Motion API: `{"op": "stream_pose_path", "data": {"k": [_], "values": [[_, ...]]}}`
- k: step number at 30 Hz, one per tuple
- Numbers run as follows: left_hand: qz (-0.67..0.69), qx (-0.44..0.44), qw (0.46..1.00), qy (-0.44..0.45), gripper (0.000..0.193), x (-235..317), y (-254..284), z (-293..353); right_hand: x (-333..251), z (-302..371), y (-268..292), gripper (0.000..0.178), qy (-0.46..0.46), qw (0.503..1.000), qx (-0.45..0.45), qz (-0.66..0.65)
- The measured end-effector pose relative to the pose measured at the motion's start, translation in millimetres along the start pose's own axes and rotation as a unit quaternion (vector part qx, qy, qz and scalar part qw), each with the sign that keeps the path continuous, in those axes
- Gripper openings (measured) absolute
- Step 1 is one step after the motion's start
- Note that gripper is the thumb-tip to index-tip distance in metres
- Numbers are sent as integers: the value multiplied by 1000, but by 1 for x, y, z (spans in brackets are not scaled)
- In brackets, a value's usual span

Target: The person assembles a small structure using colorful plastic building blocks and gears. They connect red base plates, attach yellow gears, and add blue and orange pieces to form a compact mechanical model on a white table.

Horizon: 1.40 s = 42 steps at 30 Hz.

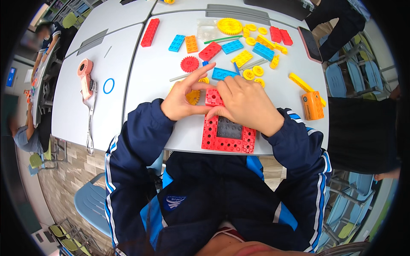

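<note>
At the table's near edge lies a rectangular build of red studded bricks with holes (228, 145), framing a dark grey studded block (229, 128). My right hand (248, 104) bends over its far side, fingers curled down against a red brick (213, 97) at the far left corner. Part of the build is hidden under that hand. My left hand (184, 99) is beside the same corner, index finger and thumb spread wide apart. Its thumb tip reaches the red brick's near side. A yellow gear (193, 97) shows behind the left hand, and a blue brick (224, 74) lies just beyond my hands.
Farther off are a large yellow gear (229, 26), a red gear (189, 64), a long red brick (150, 32) and several loose bricks and wheels. A phone (310, 44) and an orange battery-like box (313, 105) lie right; a pink handheld fan (85, 79) and blue ring (109, 85) left.
</note>
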<state>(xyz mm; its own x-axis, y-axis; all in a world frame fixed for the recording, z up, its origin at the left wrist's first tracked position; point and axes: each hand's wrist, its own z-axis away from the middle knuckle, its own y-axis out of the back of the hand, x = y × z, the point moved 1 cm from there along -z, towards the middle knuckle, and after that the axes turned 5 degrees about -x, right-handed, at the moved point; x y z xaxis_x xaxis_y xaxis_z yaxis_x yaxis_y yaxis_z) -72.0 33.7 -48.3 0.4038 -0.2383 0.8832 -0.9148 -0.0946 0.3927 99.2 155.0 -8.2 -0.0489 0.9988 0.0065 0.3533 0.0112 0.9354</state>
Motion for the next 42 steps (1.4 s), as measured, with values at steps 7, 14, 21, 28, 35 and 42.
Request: {"op": "stream_pose_path", "data": {"k": [7,14,21,28,35,42], "values": [[39,38,996,75,81,-1,-16,9,-5,-4,-9,56,-29,999,-5,30],[97,38,990,100,76,11,-17,7,1,-6,-5,53,-32,999,-24,-17],[92,55,992,71,72,3,-26,14,0,-5,-2,52,-24,999,-27,-26],[-9,51,997,56,75,6,-26,17,0,2,-2,45,10,999,-35,-10],[32,16,996,78,56,-9,-38,15,-20,4,-5,49,-56,998,25,-21],[5,28,995,98,32,-6,-40,18,-24,-1,-16,47,-81,995,38,35]]}}
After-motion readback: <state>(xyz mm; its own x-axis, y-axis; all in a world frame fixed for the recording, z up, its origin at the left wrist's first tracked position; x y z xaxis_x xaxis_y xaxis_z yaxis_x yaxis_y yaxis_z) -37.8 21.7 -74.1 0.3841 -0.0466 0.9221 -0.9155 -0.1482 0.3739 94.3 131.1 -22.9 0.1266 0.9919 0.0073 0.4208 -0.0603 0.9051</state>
